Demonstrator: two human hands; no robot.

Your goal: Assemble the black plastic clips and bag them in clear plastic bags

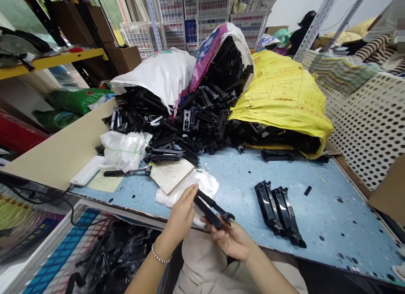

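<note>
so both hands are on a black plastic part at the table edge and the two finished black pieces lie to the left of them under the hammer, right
Not quite. The head view shows the left hand and right hand on the black plastic part at the edge of the table, but the two black pieces lie to their right, far from the hammer.

black part (pixel 212 210) | blue speckled table (pixel 332 209) | yellow sack (pixel 281 95)
</note>
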